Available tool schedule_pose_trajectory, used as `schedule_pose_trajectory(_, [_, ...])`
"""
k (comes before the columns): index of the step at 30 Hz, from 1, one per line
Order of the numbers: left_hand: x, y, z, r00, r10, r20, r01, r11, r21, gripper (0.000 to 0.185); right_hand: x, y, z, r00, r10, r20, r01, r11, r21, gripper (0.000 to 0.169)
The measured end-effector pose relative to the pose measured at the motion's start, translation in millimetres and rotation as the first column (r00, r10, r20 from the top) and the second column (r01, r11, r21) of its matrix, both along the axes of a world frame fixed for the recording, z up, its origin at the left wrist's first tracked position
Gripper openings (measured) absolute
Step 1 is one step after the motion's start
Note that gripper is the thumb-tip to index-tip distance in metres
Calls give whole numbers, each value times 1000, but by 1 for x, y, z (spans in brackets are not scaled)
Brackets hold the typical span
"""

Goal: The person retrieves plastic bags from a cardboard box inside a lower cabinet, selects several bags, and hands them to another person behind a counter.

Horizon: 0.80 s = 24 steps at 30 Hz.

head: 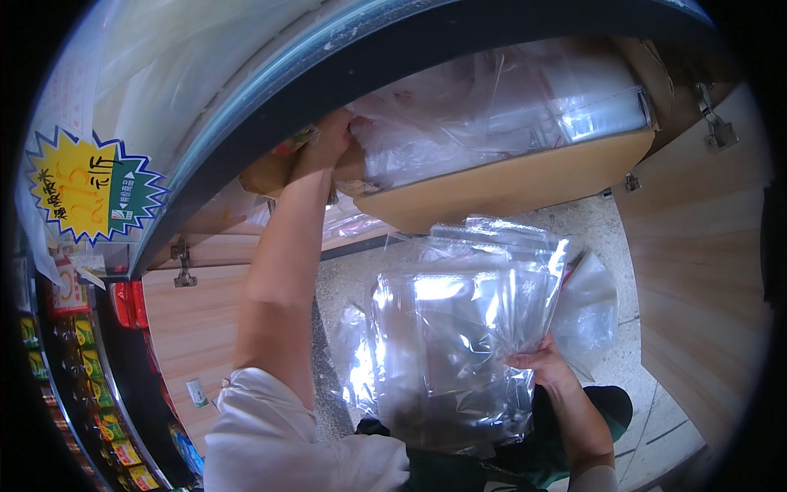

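My right hand [541,363] grips a stack of clear plastic bags [455,344] by its right edge, above my lap. My left arm reaches forward into the open cabinet, where my left hand [338,132] is at the left end of a cardboard box [510,178]. Its fingers are largely hidden among crumpled clear plastic bags [424,135] in that box, so what they hold cannot be told. More packed plastic film [590,111] fills the box's right end. Other clear bags [587,307] lie on the floor to the right of the stack.
Cabinet doors stand open at the left [197,326] and right [701,246]. A dark counter edge [295,86] runs above my left arm. A starburst price sign [92,184] hangs at the upper left, over shelves of packaged goods [101,369]. The floor [658,424] is tiled.
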<state>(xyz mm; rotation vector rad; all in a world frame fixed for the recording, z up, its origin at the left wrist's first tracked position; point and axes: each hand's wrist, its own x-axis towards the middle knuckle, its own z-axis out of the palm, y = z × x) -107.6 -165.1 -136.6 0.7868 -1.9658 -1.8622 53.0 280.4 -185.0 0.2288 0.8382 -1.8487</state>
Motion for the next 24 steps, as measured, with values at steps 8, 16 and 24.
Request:
schedule_pose_trajectory(8, [-6,19,-22,807,413,-423,-182,854,487,35,-2,0,-4,1000,6,4,-6,1000,-6,46])
schedule_pose_trajectory(16, [-5,-20,-21,988,99,-117,-22,847,531,31,-4,-4,0,1000,8,5,-8,1000,0,44])
schedule_pose_trajectory(24, [16,-3,3,924,15,382,-229,822,521,26,-6,-4,4,1000,5,-6,-5,1000,-2,43])
